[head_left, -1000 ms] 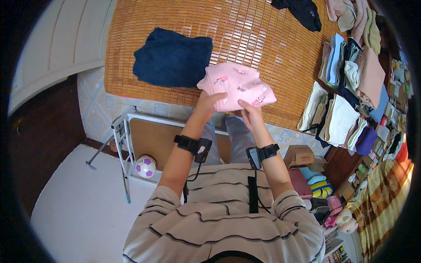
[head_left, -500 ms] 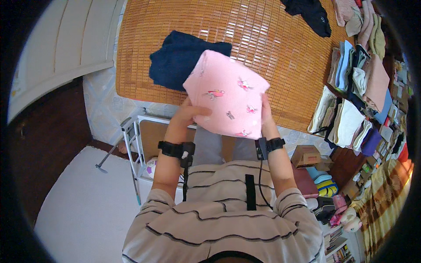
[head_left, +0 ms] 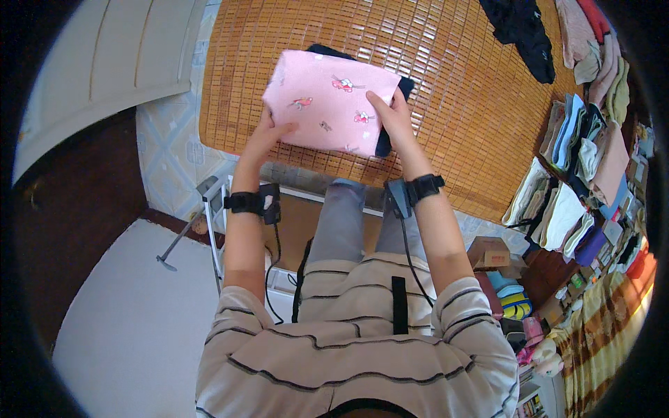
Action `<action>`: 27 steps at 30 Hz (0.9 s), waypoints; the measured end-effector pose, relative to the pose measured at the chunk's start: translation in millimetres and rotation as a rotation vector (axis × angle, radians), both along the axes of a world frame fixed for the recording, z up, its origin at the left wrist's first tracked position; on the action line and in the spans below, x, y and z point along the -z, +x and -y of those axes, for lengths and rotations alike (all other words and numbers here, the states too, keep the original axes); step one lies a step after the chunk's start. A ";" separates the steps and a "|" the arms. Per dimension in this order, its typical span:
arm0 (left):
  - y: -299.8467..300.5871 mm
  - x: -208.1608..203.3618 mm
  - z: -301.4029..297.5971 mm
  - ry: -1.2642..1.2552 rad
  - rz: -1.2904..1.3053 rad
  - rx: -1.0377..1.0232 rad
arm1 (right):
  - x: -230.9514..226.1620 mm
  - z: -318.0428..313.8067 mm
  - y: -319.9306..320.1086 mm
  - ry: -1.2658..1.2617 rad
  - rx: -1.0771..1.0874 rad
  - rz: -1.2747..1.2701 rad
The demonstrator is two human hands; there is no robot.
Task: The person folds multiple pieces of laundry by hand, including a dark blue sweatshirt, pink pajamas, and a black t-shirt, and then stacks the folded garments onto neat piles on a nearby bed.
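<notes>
grasping a folded pink printed cloth (head_left: 322, 106) by opposite sides, probably to keep it flat, the left hand (head_left: 266, 134) and right hand (head_left: 396, 120) angle inward, thumbs on top, other fingers mostly hidden. it is above or on a dark cloth (head_left: 383, 144), which peeks out behind and rightward, on a bamboo mat (head_left: 456, 104); a black garment (head_left: 523, 36) lies farther away.

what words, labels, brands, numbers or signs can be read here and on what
No text is clear enough to quote.
Cardboard box: reddish print, too small to read.
Black garment: small pale mark, too small to tell.
Books at lower right: spines too small to read.
Pink folded cloth: printed figures, no lettering visible.
</notes>
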State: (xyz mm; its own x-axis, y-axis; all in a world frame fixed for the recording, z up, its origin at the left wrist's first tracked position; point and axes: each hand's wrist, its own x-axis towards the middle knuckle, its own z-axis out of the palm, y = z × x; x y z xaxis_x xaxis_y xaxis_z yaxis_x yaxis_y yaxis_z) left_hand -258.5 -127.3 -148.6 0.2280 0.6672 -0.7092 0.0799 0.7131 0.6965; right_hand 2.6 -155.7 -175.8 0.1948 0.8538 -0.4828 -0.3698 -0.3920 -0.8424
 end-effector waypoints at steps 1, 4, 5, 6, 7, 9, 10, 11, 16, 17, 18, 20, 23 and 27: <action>-0.3 8.9 -3.2 0.054 -0.058 -0.004 | 5.2 -4.3 -0.5 -0.002 0.001 0.001; 2.6 19.9 3.2 0.107 -0.078 -0.037 | 13.2 -6.7 -1.1 -0.020 -0.061 0.176; 3.6 20.9 6.4 0.155 -0.087 -0.062 | 14.3 -4.5 -1.9 -0.027 -0.056 0.178; 4.2 24.4 10.7 0.154 -0.085 -0.056 | 14.7 -2.9 -1.4 -0.004 -0.055 0.165; 2.5 28.1 14.5 0.216 -0.241 -0.042 | 13.2 -6.1 -3.3 0.029 -0.062 0.147; 9.8 22.9 16.3 0.279 -0.388 -0.013 | 9.1 -7.1 -2.6 0.003 -0.044 0.150; 25.5 5.2 12.3 0.459 -0.601 0.115 | 6.9 -5.7 1.1 -0.032 -0.021 0.157; 37.5 -8.1 9.4 0.643 -0.815 0.239 | 4.3 -5.1 3.1 -0.034 -0.006 0.163; 83.9 -7.6 7.0 0.951 -0.808 0.632 | 13.4 0.8 9.1 0.041 -0.112 0.205; 97.2 -2.1 9.5 0.988 -0.761 0.646 | 9.7 2.5 12.6 0.030 -0.117 0.106; 108.3 2.0 13.0 0.993 -0.755 0.647 | 7.6 3.9 24.1 -0.070 -0.237 0.254; 125.9 8.6 19.1 0.955 -0.940 0.734 | 1.6 11.8 41.6 -0.060 -0.223 0.252; 135.0 22.8 19.5 0.964 -1.040 0.766 | 13.0 25.7 90.4 -0.067 -0.185 0.413; 138.3 27.2 20.6 0.934 -1.070 0.788 | 36.8 38.0 169.0 -0.124 -0.089 0.418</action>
